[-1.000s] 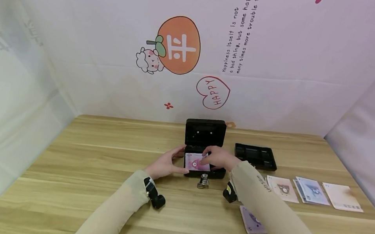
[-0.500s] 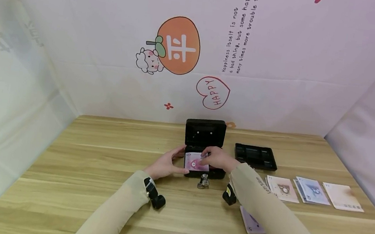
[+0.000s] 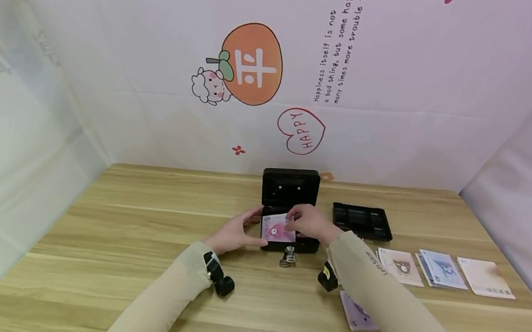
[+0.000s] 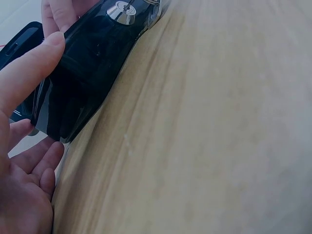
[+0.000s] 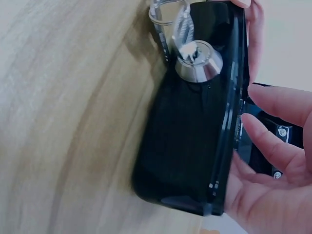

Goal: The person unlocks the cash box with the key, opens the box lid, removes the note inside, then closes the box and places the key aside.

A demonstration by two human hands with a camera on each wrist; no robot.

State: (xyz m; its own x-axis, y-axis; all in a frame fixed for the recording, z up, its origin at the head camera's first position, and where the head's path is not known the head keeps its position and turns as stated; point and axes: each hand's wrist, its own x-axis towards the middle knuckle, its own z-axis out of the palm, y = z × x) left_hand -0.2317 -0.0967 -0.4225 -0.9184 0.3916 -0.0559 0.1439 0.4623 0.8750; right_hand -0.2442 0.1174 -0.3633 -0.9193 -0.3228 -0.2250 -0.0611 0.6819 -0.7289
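A small black cash box (image 3: pixel 307 246) stands with its lid raised against the back of the table. My left hand (image 3: pixel 233 233) grips the left end of the box, thumb on the front rim and fingers around the side. A pink play banknote (image 3: pixel 275 229) with a cartoon face lies over the box's inside. My right hand (image 3: pixel 311 222) pinches the right part of that note with bent fingers. In the right wrist view, thumb and index finger come close together at the rim; the note is hidden there. Keys (image 5: pixel 184 29) hang from the front lock (image 5: pixel 200 63).
A black compartment tray (image 3: pixel 362 222) lies right of the box. Further right are brown notes (image 3: pixel 401 267), blue notes (image 3: pixel 443 269) and cream notes (image 3: pixel 485 279) in piles. Purple notes (image 3: pixel 357 315) lie partly under my right forearm. A printed cloth (image 3: pixel 381 136) hangs behind the table.
The pink note has shifted slightly left and its far edge has risen. My right hand has moved a little up with it. My left hand stays on the box.
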